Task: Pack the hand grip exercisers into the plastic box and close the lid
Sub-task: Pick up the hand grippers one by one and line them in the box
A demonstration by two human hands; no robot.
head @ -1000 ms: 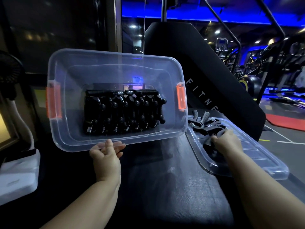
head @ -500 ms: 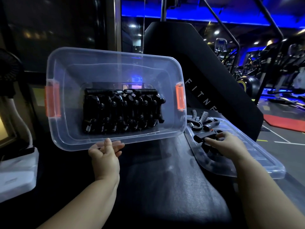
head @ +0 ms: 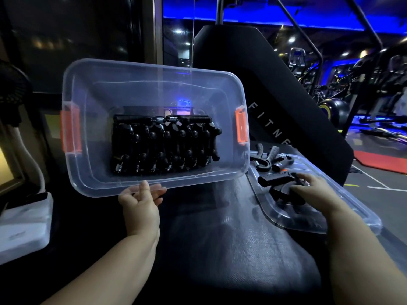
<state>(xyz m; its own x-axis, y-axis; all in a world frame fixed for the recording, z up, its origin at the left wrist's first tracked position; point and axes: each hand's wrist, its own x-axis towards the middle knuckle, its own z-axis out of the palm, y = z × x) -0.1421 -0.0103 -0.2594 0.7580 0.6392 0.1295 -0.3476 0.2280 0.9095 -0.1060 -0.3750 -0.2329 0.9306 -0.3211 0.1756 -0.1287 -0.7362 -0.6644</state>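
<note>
The right hand's fingers are curled over a black hand grip exerciser, pinching its far end, with the handles sticking out to the left of the knuckles; whether it has cleared the surface beneath cannot be told. Under those fingers lies the clear lid, flat and upturned, and just beyond the fingertips sit the loose exercisers, tangled together on the lid's far corner. Across from them, the left hand pinches the near rim of the plastic box, thumb in front and the other fingers behind, seen through the wall. Above that pinch the box is tipped up so its mouth faces the person, and the packed exercisers stand in a tight black row against its floor, between the orange latches. Below both hands runs a dark padded bench. The main risk, I judge, is the tilt: one hand on one edge carries a loaded box, so a slip of the thumb, or a nudge from the incoming exerciser, could tumble the row out. The springs and hooked handles may also snag on their neighbours, dragging a loose one off the lid, or leaving the new piece proud of the row so the lid will not seat
</note>
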